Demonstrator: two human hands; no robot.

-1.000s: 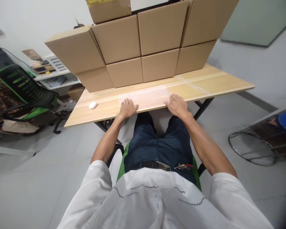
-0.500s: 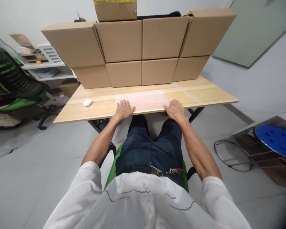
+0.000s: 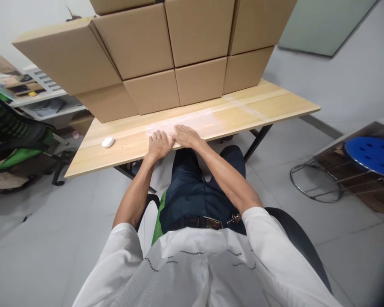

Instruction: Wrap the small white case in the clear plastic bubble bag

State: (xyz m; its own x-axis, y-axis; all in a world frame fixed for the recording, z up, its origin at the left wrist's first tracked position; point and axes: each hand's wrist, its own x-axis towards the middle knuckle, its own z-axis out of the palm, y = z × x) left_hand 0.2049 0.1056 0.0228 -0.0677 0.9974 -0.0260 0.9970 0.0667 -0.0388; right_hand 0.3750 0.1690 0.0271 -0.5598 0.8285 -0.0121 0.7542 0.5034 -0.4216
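Observation:
A thin, see-through pinkish plastic sheet [image 3: 202,121] lies flat along the front of the wooden table [image 3: 284,99]. On its left end rests my left hand [image 3: 160,145], palm down with the fingers stretched out. Right beside it, my right hand [image 3: 185,135] lies flat on the sheet, fingers extended to the left and nearly touching the left thumb. Neither hand grips anything. To the left of my hands sits a small white rounded object [image 3: 108,142], which looks like a computer mouse or a small case.
Cardboard boxes [image 3: 147,44] form a stacked wall along the table's back. A strip of clear tape [image 3: 248,107] crosses the tabletop at right. A blue stool [image 3: 376,154] lies tipped at the right; a green-black office chair [image 3: 16,136] and white shelf [image 3: 38,97] are at left.
My right hand has slid left across the sheet, from its right end to beside my left hand. The left hand stays on the left end. The view has tilted and shifted.

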